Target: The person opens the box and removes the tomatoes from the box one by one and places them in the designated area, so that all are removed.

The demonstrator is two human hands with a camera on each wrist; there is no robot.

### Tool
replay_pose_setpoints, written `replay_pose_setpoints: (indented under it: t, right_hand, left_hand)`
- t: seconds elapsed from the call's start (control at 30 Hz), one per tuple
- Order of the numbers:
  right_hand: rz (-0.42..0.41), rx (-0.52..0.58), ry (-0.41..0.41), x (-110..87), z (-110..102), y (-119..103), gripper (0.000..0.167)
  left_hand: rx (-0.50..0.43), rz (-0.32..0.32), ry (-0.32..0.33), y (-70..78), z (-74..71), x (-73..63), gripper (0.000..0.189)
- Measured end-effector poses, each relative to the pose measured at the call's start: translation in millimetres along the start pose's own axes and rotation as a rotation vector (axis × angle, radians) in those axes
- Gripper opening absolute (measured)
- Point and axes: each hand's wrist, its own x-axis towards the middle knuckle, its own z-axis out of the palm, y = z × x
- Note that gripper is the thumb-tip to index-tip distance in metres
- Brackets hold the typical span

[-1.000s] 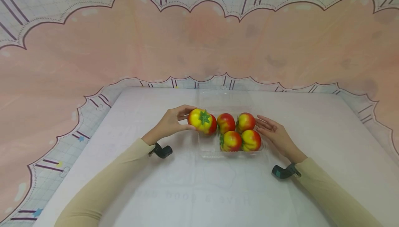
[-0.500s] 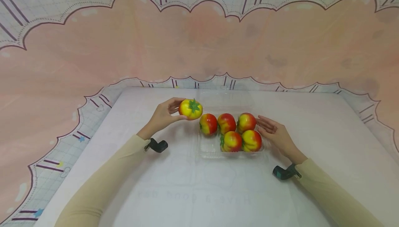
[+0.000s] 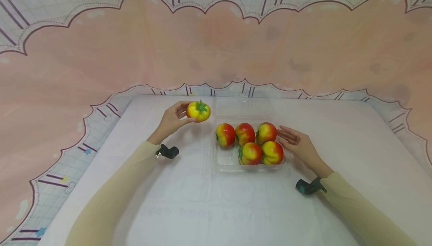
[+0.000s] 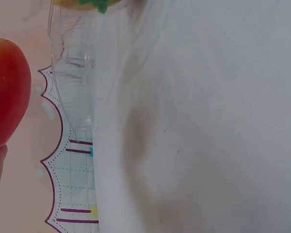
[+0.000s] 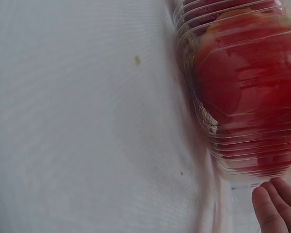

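My left hand holds a yellow and red tomato with a green star-shaped top, fingers and thumb pinching its side. It is raised above the table, left of a clear plastic box whose lid lies open at the back. In the left wrist view the held tomato shows its red side. Several similar tomatoes sit in the box; its front left corner is bare. My right hand rests at the box's right wall, fingers extended. The right wrist view shows its fingers by the ribbed wall.
A white cloth with faint lettering covers the table. Behind it hangs a peach backdrop with scalloped edges. A small black camera sits on each wrist, the left camera and the right camera.
My left hand has lifted the tomato up and to the left, away from the box, uncovering the back left tomato. The right hand has stayed at the box's right side.
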Motion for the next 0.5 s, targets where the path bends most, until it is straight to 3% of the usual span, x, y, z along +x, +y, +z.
replay_pose_setpoints:
  t: [0.37,0.5]
  right_hand:
    - [0.001,0.022,-0.013,-0.8,-1,1,0.057]
    - [-0.003,0.023,-0.008,0.7,-1,3,0.057]
  left_hand:
    - [-0.044,-0.089,-0.037,-3.4,-3.7,18.6,0.059]
    - [-0.042,-0.088,-0.032,-18.6,-3.2,28.4,0.059]
